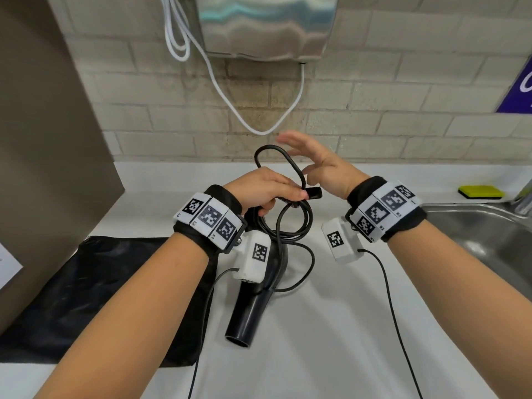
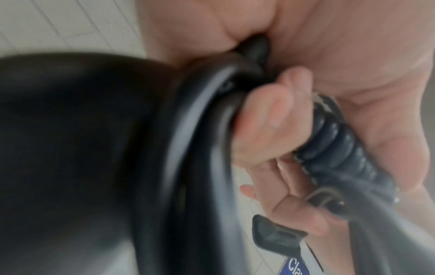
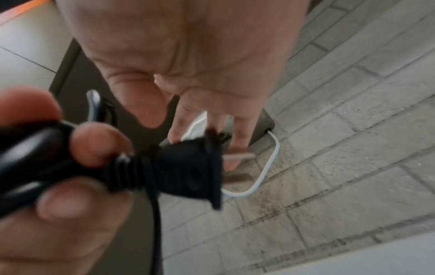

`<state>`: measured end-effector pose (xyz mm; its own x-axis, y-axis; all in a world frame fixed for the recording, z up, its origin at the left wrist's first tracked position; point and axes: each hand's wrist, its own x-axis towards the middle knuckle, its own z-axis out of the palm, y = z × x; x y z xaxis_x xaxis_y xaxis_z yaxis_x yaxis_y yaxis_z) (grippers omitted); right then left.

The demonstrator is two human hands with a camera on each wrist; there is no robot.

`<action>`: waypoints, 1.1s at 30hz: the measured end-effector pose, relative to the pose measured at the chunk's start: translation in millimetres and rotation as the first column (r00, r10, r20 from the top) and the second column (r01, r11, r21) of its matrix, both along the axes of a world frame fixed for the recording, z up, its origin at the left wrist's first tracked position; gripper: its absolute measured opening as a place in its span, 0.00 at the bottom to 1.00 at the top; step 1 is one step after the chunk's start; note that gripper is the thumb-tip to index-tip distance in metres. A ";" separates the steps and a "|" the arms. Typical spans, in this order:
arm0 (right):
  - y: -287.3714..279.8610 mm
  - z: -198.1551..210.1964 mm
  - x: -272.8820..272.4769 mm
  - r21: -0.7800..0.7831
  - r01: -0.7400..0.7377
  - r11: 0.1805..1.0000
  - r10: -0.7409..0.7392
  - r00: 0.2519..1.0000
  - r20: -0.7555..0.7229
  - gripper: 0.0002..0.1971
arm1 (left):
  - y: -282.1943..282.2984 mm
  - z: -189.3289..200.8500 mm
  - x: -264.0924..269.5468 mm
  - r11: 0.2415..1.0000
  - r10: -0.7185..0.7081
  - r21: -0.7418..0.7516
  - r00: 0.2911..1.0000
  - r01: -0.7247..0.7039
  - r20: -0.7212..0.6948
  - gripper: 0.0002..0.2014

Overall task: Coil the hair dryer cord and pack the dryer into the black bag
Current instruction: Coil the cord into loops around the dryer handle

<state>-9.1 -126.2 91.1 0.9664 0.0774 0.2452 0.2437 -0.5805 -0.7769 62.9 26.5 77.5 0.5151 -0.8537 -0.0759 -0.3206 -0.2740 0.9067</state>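
Left hand [image 1: 260,190] clamped its fingers on the looped cord [image 1: 290,220] and plug [image 1: 313,193]; right hand [image 1: 319,165] hovered just beside, fingers spread apart.

Black hair dryer [image 1: 250,306], black cord [image 1: 296,223], black bag [image 1: 95,298].

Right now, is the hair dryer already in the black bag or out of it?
Out. The hair dryer lies on the white counter beside the flat black bag; the left hand grips its looped cord.

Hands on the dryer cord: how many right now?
1. The left hand grips the cord loops near the plug; the right hand is open beside them.
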 end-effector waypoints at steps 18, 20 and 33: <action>-34.9 -19.5 -20.4 0.194 0.400 0.896 -0.430 0.890 0.151 0.18 | 5.8 -1.2 -0.5 0.992 0.108 -0.067 0.994 -0.107 0.000 0.04; -31.6 -27.3 -23.6 0.100 0.426 0.899 -0.433 0.900 0.054 0.13 | 6.9 -3.1 1.7 0.983 0.152 -0.102 0.988 -0.154 -0.026 0.07; -4.6 -34.3 -14.5 -0.127 0.276 0.953 -0.287 0.955 -0.071 0.08 | 2.0 -2.8 -7.3 0.983 0.161 -0.103 0.985 -0.155 0.058 0.05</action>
<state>-23.6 -130.8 56.9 0.9702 -0.1781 0.1642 -0.0084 -0.7021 -0.7120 55.6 28.5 74.8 0.6452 -0.7628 0.0423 -0.3400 -0.2372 0.9100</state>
